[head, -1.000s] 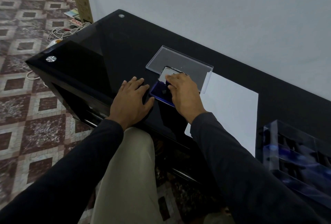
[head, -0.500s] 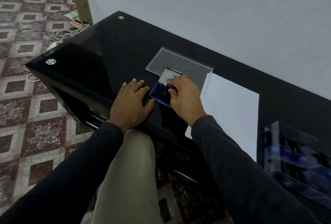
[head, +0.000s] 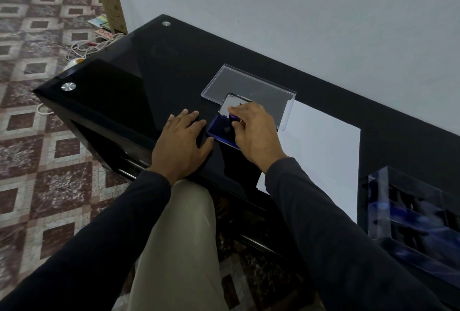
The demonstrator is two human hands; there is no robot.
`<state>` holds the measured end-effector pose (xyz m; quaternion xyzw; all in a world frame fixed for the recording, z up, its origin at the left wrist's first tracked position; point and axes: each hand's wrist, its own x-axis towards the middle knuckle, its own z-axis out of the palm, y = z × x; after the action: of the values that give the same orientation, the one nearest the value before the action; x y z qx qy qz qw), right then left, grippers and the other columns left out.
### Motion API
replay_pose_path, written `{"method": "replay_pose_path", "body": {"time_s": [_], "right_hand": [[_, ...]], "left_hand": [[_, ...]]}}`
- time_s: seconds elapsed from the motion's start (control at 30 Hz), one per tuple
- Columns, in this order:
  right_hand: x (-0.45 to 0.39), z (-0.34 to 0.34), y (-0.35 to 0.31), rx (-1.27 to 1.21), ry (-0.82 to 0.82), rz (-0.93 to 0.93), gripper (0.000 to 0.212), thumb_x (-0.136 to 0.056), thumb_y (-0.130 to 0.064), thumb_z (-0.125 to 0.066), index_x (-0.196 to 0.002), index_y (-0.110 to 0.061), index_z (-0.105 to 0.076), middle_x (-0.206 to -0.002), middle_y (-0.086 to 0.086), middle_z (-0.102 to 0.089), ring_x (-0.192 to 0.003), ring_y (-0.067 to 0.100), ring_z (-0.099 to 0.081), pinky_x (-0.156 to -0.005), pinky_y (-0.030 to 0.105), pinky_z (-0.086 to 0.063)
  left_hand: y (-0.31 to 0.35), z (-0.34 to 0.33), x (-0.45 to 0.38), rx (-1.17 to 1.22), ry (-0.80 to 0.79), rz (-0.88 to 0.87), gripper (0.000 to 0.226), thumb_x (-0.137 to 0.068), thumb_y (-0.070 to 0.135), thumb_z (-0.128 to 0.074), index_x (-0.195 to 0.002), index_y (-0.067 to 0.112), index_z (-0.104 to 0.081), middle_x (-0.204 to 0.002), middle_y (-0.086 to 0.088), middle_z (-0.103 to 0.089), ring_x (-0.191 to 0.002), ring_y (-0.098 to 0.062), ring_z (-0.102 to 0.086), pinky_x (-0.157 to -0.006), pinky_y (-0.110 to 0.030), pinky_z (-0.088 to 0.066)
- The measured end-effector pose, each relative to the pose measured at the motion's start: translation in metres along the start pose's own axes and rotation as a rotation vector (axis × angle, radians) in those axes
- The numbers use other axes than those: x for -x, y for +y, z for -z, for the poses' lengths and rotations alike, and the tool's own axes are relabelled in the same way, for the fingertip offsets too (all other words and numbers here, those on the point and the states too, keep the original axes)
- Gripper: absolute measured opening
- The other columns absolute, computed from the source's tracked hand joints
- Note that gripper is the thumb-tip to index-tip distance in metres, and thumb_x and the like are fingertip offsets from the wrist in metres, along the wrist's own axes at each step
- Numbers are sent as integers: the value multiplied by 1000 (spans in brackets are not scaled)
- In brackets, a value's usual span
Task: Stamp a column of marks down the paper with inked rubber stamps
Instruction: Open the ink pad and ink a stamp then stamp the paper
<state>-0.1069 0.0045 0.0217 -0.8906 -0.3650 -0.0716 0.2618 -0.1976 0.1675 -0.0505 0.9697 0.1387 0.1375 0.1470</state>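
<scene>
Person seated at a glossy black glass table (head: 154,67), head view looking down. Left hand (head: 183,142) lies flat on the tabletop, fingers straight and spread, holding nothing, thumb tip just beside the near-left corner of a blue rectangular ink pad (head: 220,131). Ink pad is open; its hinged lid (head: 228,105), pale inside, stands tilted up at the far side. Right hand (head: 251,130) sits over the pad, fingers curled and pinching a small purple rubber stamp (head: 234,117); only a sliver of the stamp shows, so whether its face touches the ink is unclear. A clear flat plastic tray (head: 249,86) lies just beyond the pad. A white sheet of paper (head: 321,151) lies to the right, its far-left corner under the tray's edge. A clear acrylic rack with dark blue contents (head: 410,216) stands at the table's right end, beside the paper.
</scene>
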Motion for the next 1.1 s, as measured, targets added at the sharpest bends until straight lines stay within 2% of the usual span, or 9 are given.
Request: {"method": "replay_pose_path", "body": {"time_s": [0.1, 0.3, 0.47, 0.63, 0.83, 1.1], "right_hand": [[2, 1, 2, -2, -3, -7, 31, -88, -8, -63, -119, -11, -68, -116, 5, -64, -113, 19, -54, -101, 30, -44], [3, 2, 2, -4, 0, -8, 30, -89, -9, -62, -118, -10, -67, -114, 5, -64, -111, 18, -54, -99, 28, -43], [2, -1, 1, 4, -17, -6, 30, -93, -9, -60, -123, -9, -66, -120, 8, -64, -114, 20, -55, -97, 20, -35], [0, 4, -3, -10, -12, 15, 24, -93, -4, -58, -115, -4, -69, -114, 11, -67, -108, 20, -58, -92, 14, -32], [1, 6, -1, -18, -15, 0, 28, -91, -5, -61, -118, -7, -69, -116, 10, -66, -109, 21, -59, -98, 27, -44], [2, 9, -5, -14, -27, -9, 26, -91, -6, -62, -116, -7, -69, -114, 11, -67, -108, 21, -59, -99, 32, -47]], "left_hand": [[0, -1, -1, 0, 6, 1, 59, -96, 56, -49, -143, 19, -54, -156, -8, -43, -149, -26, -29, -123, -48, -18], [0, -2, -1, -21, -9, 6, 60, -96, 57, -48, -144, 21, -52, -157, -7, -41, -150, -25, -28, -123, -46, -15], [0, -1, 0, -7, 8, 1, 59, -96, 55, -49, -142, 19, -55, -155, -8, -44, -149, -26, -30, -123, -47, -18], [0, 0, -1, 6, 10, -7, 58, -96, 53, -50, -141, 18, -55, -154, -9, -45, -148, -28, -31, -123, -49, -21], [-1, -2, -1, -15, -2, 0, 60, -96, 57, -47, -143, 20, -53, -156, -8, -43, -149, -26, -29, -123, -48, -18], [0, -1, -1, -13, 0, 5, 60, -96, 56, -48, -144, 20, -53, -157, -7, -42, -149, -26, -29, -123, -48, -19]]}}
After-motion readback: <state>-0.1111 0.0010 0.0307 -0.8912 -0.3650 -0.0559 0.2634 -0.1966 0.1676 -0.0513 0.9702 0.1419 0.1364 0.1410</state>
